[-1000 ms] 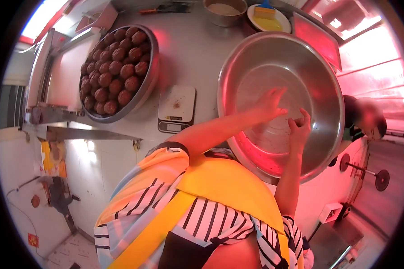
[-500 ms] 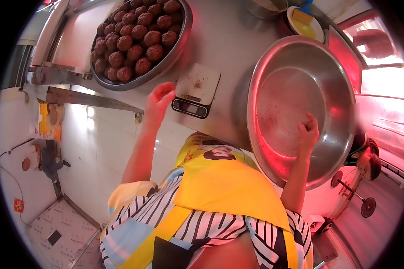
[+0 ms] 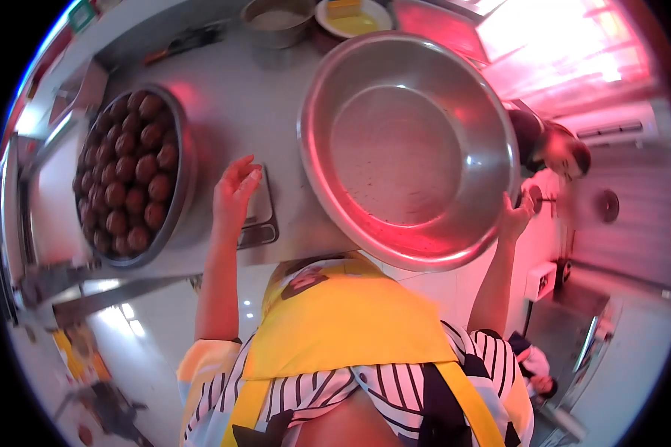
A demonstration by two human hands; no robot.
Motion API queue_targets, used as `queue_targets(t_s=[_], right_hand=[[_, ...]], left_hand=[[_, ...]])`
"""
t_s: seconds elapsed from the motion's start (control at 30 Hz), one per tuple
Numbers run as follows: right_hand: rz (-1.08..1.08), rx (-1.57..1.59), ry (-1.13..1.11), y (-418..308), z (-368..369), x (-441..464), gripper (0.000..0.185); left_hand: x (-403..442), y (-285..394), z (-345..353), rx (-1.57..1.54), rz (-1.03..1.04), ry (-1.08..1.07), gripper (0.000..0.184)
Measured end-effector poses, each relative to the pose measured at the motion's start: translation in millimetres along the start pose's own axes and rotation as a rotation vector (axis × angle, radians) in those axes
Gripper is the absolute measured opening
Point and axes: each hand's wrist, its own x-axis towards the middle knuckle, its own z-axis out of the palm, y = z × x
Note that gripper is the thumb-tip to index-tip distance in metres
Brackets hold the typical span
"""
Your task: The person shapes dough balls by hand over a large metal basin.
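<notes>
My left hand (image 3: 235, 195) hangs over the left side of the kitchen scale (image 3: 261, 203), partly hiding it. Its fingers are loosely curled and apart, with nothing visible in them. At the right edge of the large steel basin (image 3: 395, 160), my right hand (image 3: 516, 217) grips the rim. Dark crumbs and reddish smears dot the inside of that basin. Left of the scale stands a wide metal bowl (image 3: 188, 167) heaped with many round dark-brown balls (image 3: 124, 167).
Behind the basin are a smaller metal pot (image 3: 277, 26) and a white plate (image 3: 361, 22) with something yellow. A dark tool with an orange handle (image 3: 183, 45) lies at the back. Another person (image 3: 555, 149) is beyond the basin on the right.
My right hand has gone from above the basin's inside to its right rim. The view has turned, so the bowl and basin sit further left. My left hand remains near the scale.
</notes>
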Motion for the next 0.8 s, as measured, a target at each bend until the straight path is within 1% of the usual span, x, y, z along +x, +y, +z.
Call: queue_targets(t_s=[0.03,0.07,0.1,0.13,0.2,0.3,0.37,0.43,0.47,0.5,0.53,0.6,0.63,0.73,0.8], right_hand=[[0.096,-0.109,-0.001,24,0,-1,0.071],[0.194,-0.215,-0.007,44,1,-3,0.075],[0.317,0.019,-0.094,60,6,-3,0.083],[0.411,0.243,-0.107,78,25,-8,0.068],[0.542,0.763,-0.301,84,31,-12,0.046],[0.552,0.856,-0.196,47,7,-27,0.028],[0.61,0.787,-0.306,53,-16,-58,0.026],[0.755,0.81,-0.32,53,-40,-109,0.026],[0.825,0.913,-0.31,59,-53,-137,0.028],[0.892,0.953,-0.266,46,-71,-152,0.026],[0.93,0.964,-0.256,57,-73,-159,0.025],[1.01,0.985,-0.231,92,-79,-170,0.024],[0.989,0.95,-0.185,99,-75,-167,0.024],[0.906,0.848,-0.058,124,-56,-153,0.026],[0.866,0.78,0.016,156,-44,-161,0.028]], left_hand=[[11,10,9,0.056,-0.023,-0.026,0.039],[25,10,16,0.054,0.011,-0.07,0.039],[41,6,23,0.054,0.044,-0.113,0.039],[55,4,32,0.053,0.075,-0.156,0.04],[79,8,51,0.039,0.045,-0.216,0.038],[107,7,66,0.092,0.006,-0.317,0.041],[113,7,67,0.144,-0.006,-0.378,0.043],[103,3,57,0.17,-0.003,-0.416,0.042],[92,5,52,0.127,-0.066,-0.416,0.041],[76,11,50,0.081,-0.128,-0.413,0.04],[64,14,51,0.041,-0.192,-0.415,0.039],[59,17,62,-0.009,-0.14,-0.408,0.04],[59,19,68,-0.043,-0.106,-0.399,0.04],[62,11,88,0.213,0.069,-0.444,0.041],[44,12,97,0.272,0.08,-0.471,0.046]])
